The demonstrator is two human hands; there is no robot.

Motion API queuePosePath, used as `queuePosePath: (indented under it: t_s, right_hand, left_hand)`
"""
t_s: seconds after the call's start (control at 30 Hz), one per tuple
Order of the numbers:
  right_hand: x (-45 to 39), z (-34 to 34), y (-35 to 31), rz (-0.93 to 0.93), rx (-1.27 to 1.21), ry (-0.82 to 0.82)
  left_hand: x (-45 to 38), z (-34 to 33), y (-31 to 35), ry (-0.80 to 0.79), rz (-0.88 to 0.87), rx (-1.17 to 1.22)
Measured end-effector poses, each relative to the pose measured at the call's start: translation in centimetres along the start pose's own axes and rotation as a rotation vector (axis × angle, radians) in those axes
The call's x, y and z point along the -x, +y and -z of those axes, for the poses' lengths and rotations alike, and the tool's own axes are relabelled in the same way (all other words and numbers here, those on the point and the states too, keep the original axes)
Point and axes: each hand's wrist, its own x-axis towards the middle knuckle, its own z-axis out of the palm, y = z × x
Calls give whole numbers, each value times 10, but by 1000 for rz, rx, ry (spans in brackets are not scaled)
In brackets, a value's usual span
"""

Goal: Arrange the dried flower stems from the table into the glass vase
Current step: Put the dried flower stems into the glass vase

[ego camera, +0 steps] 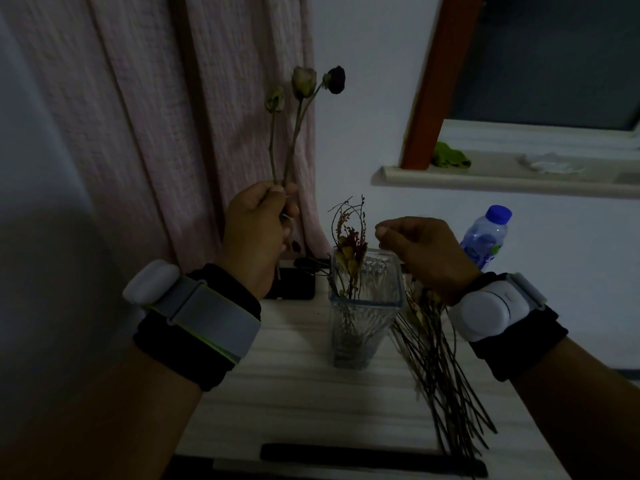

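A square glass vase (363, 327) stands on the pale table (304, 386) and holds a few dried twigs and leaves (351, 237). My left hand (258, 233) is raised left of the vase and grips three dried rose stems (294, 133) upright, their heads up by the curtain. My right hand (419, 252) hovers over the vase's right rim with fingers curled and thumb against forefinger; whether it pinches anything I cannot tell. A bundle of loose dried stems (446, 382) lies on the table right of the vase, partly hidden under my right wrist.
A pink curtain (173, 116) hangs behind on the left. A water bottle (486, 237) stands behind my right hand. A dark flat object (294, 285) lies behind the vase, and a black bar (363, 459) lies along the table's front edge. A window sill (519, 174) runs at right.
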Motion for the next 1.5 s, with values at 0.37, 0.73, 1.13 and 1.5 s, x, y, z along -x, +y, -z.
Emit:
queuePosePath:
  t_s: [0.37,0.73,1.13,1.5]
  right_hand:
    - [-6,18,-34,102,7,103]
    - [-22,16,-122,267,-64,129]
    - [-37,-6,-128,148,-169,55]
    - [-29,23,-63,98,115,-4]
  left_hand:
    - [-8,-1,17,-41,-55,-5]
    - [-15,-14,41,-206,-67,-98]
    - [-14,-22,47,-296,-86,-156]
    - [-22,-5,33,-151,-45,-85]
